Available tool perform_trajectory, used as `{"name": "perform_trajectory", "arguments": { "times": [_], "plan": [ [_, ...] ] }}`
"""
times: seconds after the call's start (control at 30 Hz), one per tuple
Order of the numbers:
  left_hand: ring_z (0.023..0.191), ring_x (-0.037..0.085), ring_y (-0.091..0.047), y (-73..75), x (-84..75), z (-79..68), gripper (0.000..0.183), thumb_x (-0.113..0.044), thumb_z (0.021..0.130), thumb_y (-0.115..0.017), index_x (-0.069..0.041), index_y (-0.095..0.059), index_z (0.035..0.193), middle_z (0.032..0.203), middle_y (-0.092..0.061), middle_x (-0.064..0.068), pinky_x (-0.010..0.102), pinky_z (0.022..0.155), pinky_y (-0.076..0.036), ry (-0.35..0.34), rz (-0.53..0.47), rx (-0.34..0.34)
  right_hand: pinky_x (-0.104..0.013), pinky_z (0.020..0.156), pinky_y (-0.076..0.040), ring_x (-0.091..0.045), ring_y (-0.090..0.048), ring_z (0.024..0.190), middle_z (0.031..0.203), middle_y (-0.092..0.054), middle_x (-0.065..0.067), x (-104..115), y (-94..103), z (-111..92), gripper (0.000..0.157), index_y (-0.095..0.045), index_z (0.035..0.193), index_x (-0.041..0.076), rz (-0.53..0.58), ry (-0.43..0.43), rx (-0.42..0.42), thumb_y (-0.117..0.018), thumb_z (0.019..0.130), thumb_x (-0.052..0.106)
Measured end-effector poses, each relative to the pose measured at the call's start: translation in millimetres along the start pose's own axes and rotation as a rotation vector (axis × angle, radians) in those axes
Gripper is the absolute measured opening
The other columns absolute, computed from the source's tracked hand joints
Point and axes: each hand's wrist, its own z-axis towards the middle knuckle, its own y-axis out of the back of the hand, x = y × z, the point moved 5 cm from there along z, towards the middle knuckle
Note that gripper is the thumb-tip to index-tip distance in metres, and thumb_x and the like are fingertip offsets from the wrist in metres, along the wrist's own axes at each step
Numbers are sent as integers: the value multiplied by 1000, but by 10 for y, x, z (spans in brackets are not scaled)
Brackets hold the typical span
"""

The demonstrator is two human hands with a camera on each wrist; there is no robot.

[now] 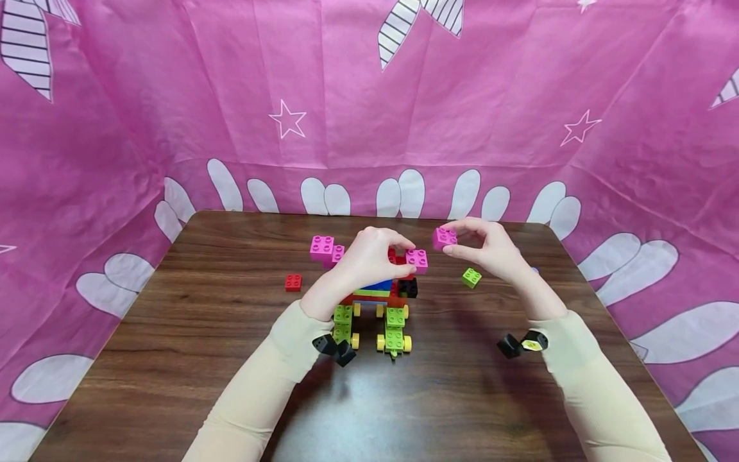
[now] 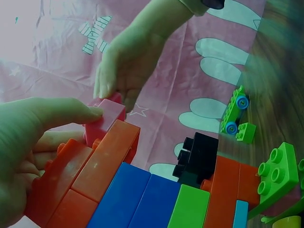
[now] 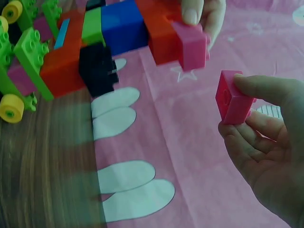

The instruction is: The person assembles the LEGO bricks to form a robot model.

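Note:
A toy brick model with red, blue (image 1: 378, 285), lime and black (image 2: 202, 156) bricks stands on two lime wheeled bases (image 1: 395, 324) with yellow wheels. At its upper right end is a pink brick (image 1: 417, 260), which my left hand (image 1: 372, 256) pinches, thumb on it. Another pair of pink bricks (image 1: 321, 247) juts out at the model's left end. Off to the right, my right hand (image 1: 485, 247) holds a separate pink brick (image 3: 233, 99) between thumb and fingers, a small gap from the model. My left hand hides part of the model's top in the head view.
A red brick (image 1: 293, 282) lies left of the model on the brown wooden table (image 1: 202, 321). To the right lies a lime brick (image 1: 471, 277), beside a green base with blue wheels (image 2: 232, 110). Pink patterned cloth (image 1: 358, 115) surrounds the table's back and sides.

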Motion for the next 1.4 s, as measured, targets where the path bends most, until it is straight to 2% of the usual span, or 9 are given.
{"name": "perform_trajectory", "arguments": {
  "times": [0.23, 0.47, 0.77, 1.0, 1.4],
  "plan": [
    [97, 15, -65, -2, 17, 3, 34, -25, 80, -79, -10, -73, 110, 108, -73, 3, 22, 78, -53, 2, -6, -2, -19, 73, -49, -6, -64, 85, 98, -69, 1, 127, -69, -25, 33, -69, 114, 10, -17, 23, 19, -76, 82, 12],
    [88, 13, -64, -1, 14, 3, 33, -25, 80, -79, -10, -73, 110, 107, -73, 3, 17, 70, -50, 7, -19, 0, -22, 74, -48, -5, -62, 91, 101, -69, -5, 152, -123, -43, 34, -69, 114, 10, -33, 25, 38, -76, 81, 11],
    [83, 11, -62, 7, 7, -1, 33, -24, 80, -79, -10, -74, 109, 103, -74, 3, 16, 67, -49, 4, -30, -3, -24, 79, -47, -4, -61, 95, 104, -70, -3, 175, -181, -57, 35, -69, 116, 13, -23, 26, 66, -77, 82, 12],
    [83, 11, -61, 5, 12, 3, 33, -25, 80, -79, -10, -74, 110, 105, -74, 3, 16, 66, -49, 17, -28, 3, -31, 80, -47, -4, -60, 96, 104, -70, -2, 164, -193, -57, 35, -69, 116, 14, -47, 22, 69, -77, 82, 14],
    [81, 11, -61, 6, 24, 19, 33, -25, 81, -79, -10, -74, 110, 103, -74, 3, 17, 65, -48, 28, -16, 12, -24, 75, -46, -2, -58, 95, 106, -70, -1, 197, -217, -25, 35, -69, 115, 12, -98, 58, 85, -78, 81, 16]
  ]
}}
